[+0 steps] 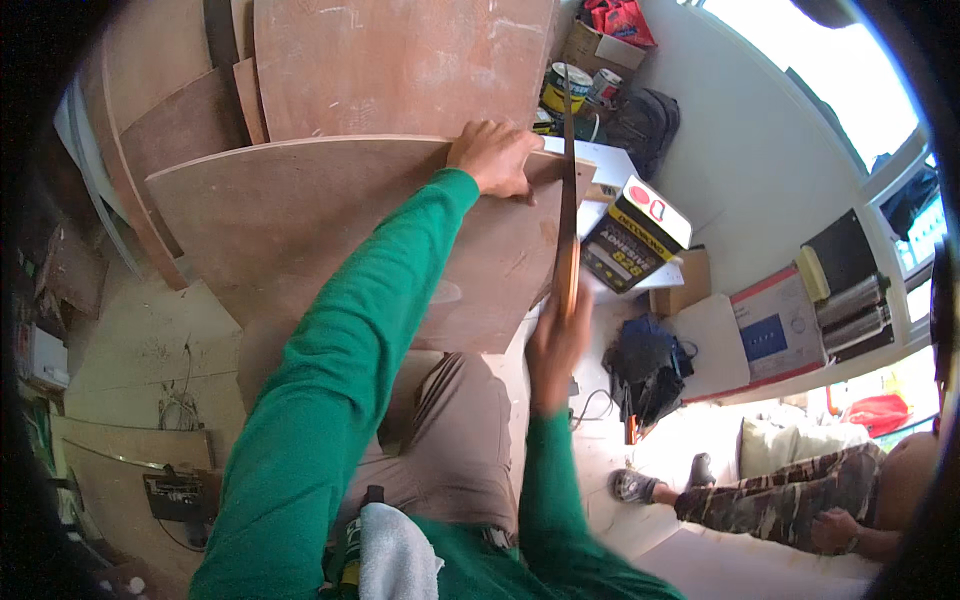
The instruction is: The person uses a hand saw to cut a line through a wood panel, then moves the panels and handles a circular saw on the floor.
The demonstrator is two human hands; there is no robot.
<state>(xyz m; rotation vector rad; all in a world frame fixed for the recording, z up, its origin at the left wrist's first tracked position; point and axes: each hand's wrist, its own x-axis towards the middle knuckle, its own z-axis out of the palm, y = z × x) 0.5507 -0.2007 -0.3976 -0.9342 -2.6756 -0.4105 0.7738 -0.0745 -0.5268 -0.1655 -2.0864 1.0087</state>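
Note:
A brown plywood board stands tilted in front of me, its long edge uppermost. My left hand is closed over that upper edge near the right end, fingers wrapped round it. In my right hand, which is slightly blurred, I hold a handsaw by its orange-brown handle. The long dark blade points up and away, edge-on to me, along the board's right end. Whether its teeth touch the wood, I cannot tell. Just right of the saw stands a black, white and yellow box.
Larger plywood sheets lean behind the board. Paint cans and a dark backpack stand at the back right. A black bag lies on the floor. Another person in camouflage trousers sits at the lower right. Cords lie on the left floor.

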